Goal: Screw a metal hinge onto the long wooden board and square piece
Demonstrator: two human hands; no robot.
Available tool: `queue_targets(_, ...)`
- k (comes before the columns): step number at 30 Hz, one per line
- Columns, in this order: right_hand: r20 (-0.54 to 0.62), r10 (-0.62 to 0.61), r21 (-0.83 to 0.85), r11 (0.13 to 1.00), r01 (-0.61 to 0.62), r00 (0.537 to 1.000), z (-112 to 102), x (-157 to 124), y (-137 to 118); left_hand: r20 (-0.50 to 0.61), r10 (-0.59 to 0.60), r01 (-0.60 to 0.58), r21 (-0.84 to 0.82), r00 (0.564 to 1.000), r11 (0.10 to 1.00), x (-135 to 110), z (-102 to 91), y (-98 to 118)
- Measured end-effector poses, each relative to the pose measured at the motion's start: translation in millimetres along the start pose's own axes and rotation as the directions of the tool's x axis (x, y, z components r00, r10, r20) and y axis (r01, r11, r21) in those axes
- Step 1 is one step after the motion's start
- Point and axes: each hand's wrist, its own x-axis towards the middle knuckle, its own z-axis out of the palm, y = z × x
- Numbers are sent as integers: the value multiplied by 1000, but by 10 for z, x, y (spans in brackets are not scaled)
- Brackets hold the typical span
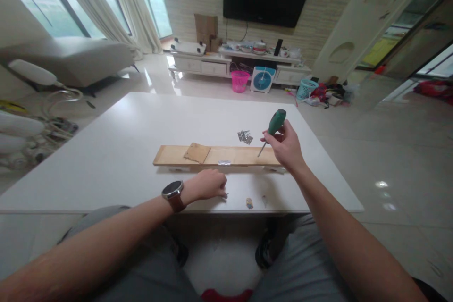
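My right hand grips a screwdriver with a green handle; its metal shaft slants down over the right part of a long wooden board. Low over the table's near edge, my left hand is closed, fingertips pinching a small thing that looks like a screw. A silver hinge sits at the board's near edge. On the board's left part lies a square wooden piece. Beyond the board is a small pile of metal hinges.
The white table spans the front. Near its front edge lie a small packet and a small item too blurred to name. Light supports show under the board. Across the floor stand a pink basket and a low cabinet.
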Motion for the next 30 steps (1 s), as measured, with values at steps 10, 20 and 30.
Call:
queue_targets(10,78,-161,-105,980,169,984,24,-131,-307,148,-62,57,43,987,997,76,149,99)
queue_targets(20,95,-223,-204,950,238,970,7,-189,-375,45,59,-61,45,997,997,51,98,124)
queue_targets(30,97,-165,-108,979,175,982,13,-314,-453,-84,159,-170,-149,984,974,97,-48,13)
